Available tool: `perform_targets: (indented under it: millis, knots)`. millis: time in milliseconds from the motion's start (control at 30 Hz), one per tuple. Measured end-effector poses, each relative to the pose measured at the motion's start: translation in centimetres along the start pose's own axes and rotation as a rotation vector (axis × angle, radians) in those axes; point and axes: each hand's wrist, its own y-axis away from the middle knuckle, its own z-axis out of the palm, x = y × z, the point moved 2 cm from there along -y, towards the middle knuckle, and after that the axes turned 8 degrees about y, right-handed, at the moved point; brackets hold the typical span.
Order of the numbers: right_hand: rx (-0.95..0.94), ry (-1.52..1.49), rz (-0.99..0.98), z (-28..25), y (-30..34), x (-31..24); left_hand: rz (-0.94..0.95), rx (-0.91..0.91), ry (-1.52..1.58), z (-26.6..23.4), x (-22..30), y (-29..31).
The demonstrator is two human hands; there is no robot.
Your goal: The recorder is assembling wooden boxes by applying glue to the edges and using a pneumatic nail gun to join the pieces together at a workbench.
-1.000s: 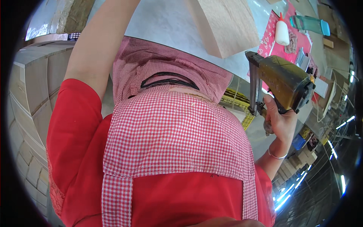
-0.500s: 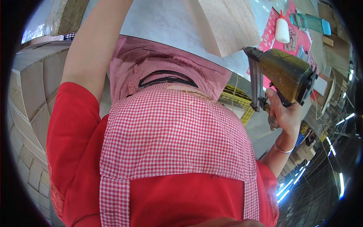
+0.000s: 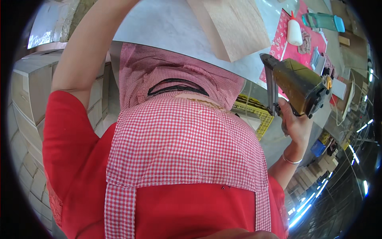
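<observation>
My right hand (image 3: 295, 123) is wrapped round the handle of a nail gun (image 3: 300, 81), a bulky brown-and-black tool held in the air at the table's near right edge. The gun's nose end points up and left, close to the corner of a light wooden box-like piece (image 3: 238, 28) lying on the table (image 3: 167, 24). My left arm (image 3: 89, 47) stretches out over the far left of the table. The hand on it lies beyond the upper edge of the picture, so its fingers and anything in them are hidden.
A white squeeze bottle with a red tip (image 3: 294, 32) and a teal water bottle (image 3: 324, 22) rest at the right, near a pink patterned sheet (image 3: 280, 38). A yellow crate (image 3: 260, 119) sits below the table. Stacked boards (image 3: 30, 91) stand at my left.
My left arm has swung a little further left. My right hand and the nail gun have shifted slightly, staying near the wooden piece's corner. The whole view has moved slightly.
</observation>
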Motion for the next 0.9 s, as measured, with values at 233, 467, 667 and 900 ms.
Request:
perform_targets:
  millis: [233, 467, 667, 900]
  knots:
    - [0.042, -0.061, 0.072, -0.4, 1.6, 1.5, 0.063, -0.946, -0.963, 10.8, 7.5, -2.8]
    - [0.160, -0.185, 0.258, -0.9, 1.1, 0.0, -0.240, -0.465, -0.792, 15.5, 6.4, -2.6]
    - [0.120, -0.159, 0.249, -1.8, 0.2, -0.4, -0.189, -0.133, -1.250, 17.9, 7.0, -0.8]
    - [0.045, -0.143, 0.243, -1.5, -0.9, -0.8, -0.222, -0.344, -0.751, 16.3, 6.1, -2.0]
